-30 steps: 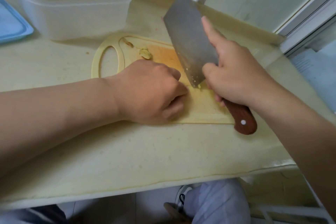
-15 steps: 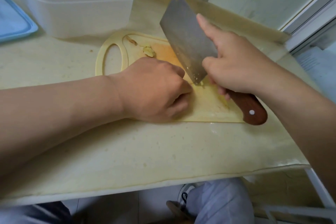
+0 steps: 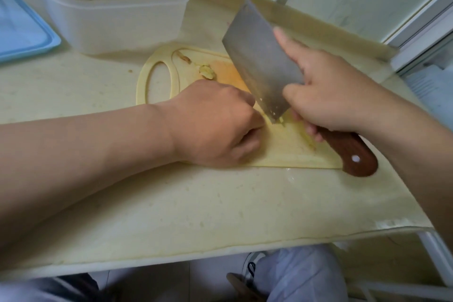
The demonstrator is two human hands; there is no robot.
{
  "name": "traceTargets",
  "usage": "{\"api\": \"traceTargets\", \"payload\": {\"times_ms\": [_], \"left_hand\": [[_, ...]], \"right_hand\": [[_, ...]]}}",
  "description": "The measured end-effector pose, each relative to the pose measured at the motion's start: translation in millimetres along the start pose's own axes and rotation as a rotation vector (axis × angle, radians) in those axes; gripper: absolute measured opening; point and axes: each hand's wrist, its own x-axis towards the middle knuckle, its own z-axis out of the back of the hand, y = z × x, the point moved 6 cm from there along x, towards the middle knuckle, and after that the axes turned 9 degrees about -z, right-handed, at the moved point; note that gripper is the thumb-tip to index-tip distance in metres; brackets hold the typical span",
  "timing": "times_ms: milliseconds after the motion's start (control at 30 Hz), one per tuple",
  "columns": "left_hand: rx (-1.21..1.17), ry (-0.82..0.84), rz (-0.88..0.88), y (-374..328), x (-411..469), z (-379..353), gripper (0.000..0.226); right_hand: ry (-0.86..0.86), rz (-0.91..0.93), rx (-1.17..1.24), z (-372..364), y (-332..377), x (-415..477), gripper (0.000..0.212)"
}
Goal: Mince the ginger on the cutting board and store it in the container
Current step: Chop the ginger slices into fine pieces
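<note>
A pale yellow cutting board (image 3: 291, 152) with an oval handle hole lies on the counter. My right hand (image 3: 326, 95) grips a cleaver (image 3: 262, 61) by its brown wooden handle, index finger laid along the blade's side; the blade's lower corner touches the board among pale ginger bits (image 3: 282, 121). My left hand (image 3: 215, 122) sits curled on the board just left of the blade, fingertips tucked under; whatever it holds is hidden. A loose ginger piece (image 3: 207, 71) lies near the handle hole. The clear plastic container (image 3: 110, 5) stands open at the back left.
A blue lid (image 3: 22, 32) lies at the far left beside the container. A raised ledge and window frame (image 3: 343, 39) run along the back right. The counter's front edge (image 3: 220, 250) is near me, with my legs and a shoe below.
The cleaver's blade corner stays at the same spot on the board, its tilt shifting slightly. My left hand stays curled beside it. The view has shifted a little.
</note>
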Motion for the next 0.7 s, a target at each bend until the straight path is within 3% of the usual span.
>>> {"api": "traceTargets", "payload": {"times_ms": [300,533,700], "left_hand": [[-0.003,0.024,0.008,1,0,-1,0.045],[-0.005,0.002,0.007,1,1,-1,0.055],[-0.001,-0.003,-0.005,0,-1,-1,0.059]], "right_hand": [[-0.211,0.003,0.093,-8,-21,-49,0.093],[-0.011,-0.002,-0.045,-2,-6,-21,0.095],[-0.053,0.01,0.033,-3,6,-6,0.095]]}}
